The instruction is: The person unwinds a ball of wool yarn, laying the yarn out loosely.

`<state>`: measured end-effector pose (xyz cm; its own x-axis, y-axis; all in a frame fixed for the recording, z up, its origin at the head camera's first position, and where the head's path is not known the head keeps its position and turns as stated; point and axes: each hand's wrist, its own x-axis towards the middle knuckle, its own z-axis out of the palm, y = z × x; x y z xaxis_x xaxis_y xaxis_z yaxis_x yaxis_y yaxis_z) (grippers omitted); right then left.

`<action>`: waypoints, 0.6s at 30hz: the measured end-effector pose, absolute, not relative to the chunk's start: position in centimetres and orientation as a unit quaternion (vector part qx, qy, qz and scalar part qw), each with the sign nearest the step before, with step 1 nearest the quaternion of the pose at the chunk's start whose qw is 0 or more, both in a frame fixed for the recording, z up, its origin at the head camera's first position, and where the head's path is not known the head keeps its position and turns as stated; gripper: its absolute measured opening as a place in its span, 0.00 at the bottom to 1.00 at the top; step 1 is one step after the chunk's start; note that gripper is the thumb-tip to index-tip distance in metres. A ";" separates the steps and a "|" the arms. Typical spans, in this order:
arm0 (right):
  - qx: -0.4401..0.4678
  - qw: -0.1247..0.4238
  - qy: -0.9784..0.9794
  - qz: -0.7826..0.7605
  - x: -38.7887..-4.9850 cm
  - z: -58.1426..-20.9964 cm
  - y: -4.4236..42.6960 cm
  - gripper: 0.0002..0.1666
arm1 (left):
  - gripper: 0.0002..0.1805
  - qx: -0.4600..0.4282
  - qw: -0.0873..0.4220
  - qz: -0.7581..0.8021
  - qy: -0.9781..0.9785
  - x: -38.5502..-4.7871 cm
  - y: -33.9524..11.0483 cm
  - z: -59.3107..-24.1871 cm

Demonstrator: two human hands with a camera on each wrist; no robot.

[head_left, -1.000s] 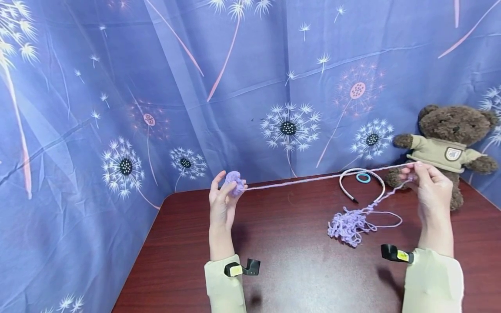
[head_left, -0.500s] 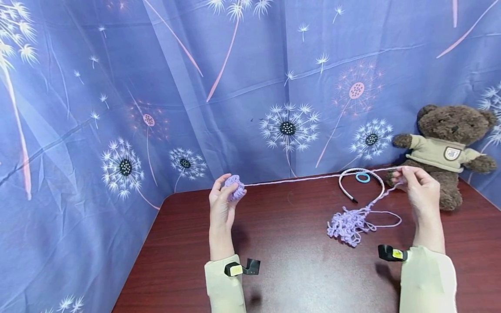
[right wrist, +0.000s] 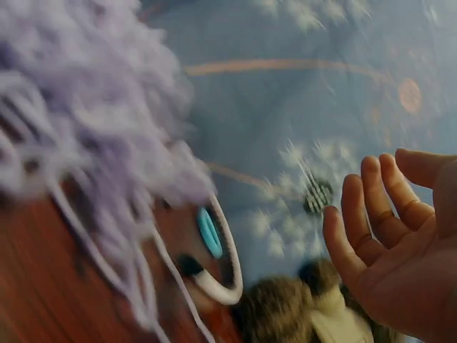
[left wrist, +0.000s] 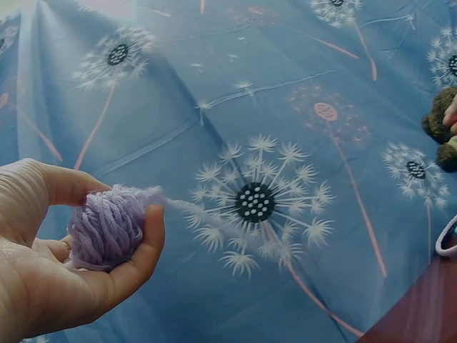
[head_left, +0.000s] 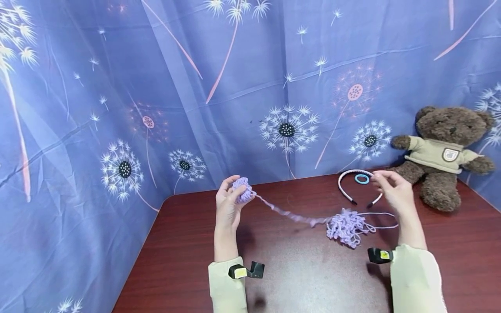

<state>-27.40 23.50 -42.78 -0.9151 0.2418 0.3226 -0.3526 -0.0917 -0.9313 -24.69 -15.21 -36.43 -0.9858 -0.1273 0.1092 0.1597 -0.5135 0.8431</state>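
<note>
As the head view looks down, the left hand (head_left: 228,206) grips a small lilac yarn ball (head_left: 242,190), thumb and fingers curled round it, raised over the far edge of the table (head_left: 289,269). A kinked, blurred strand (head_left: 291,215) runs from it towards four o'clock, to a loose tangle (head_left: 346,228) on the table. The right hand (head_left: 395,191), at the tangle's two o'clock, has relaxed, spread fingers and holds nothing. I judge the winding part done: some yarn sits neatly layered on the ball, while the strand and the whole looped heap look left to wind.
</note>
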 end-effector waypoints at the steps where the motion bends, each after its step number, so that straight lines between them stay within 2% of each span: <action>1: 0.045 0.194 -0.674 0.712 -27.6 -42.7 22.8 0.12 | 0.16 -0.020 0.078 -0.870 -0.487 -24.7 -15.0 -36.5; 4: 0.061 0.186 -0.770 0.607 -27.7 -42.0 19.9 0.08 | 0.16 -0.032 0.065 -0.869 -0.490 -24.6 -14.3 -36.5; 8: 0.121 0.161 -0.831 0.519 -27.2 -40.7 14.3 0.15 | 0.17 -0.055 0.048 -0.864 -0.499 -24.5 -13.2 -36.5; 13: 0.222 0.086 -0.799 0.552 -25.6 -39.6 8.1 0.14 | 0.17 -0.079 0.025 -0.854 -0.514 -24.4 -11.9 -36.7; 18: 0.262 0.052 -0.773 0.576 -24.3 -39.6 5.5 0.12 | 0.18 -0.083 0.012 -0.846 -0.526 -24.4 -11.2 -37.0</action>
<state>-24.33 5.50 -39.59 -0.8578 -0.3452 0.3808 -0.4638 0.2006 -0.8630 -24.38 -11.19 -36.97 -0.9858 0.0669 0.1540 0.1085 -0.4459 0.8885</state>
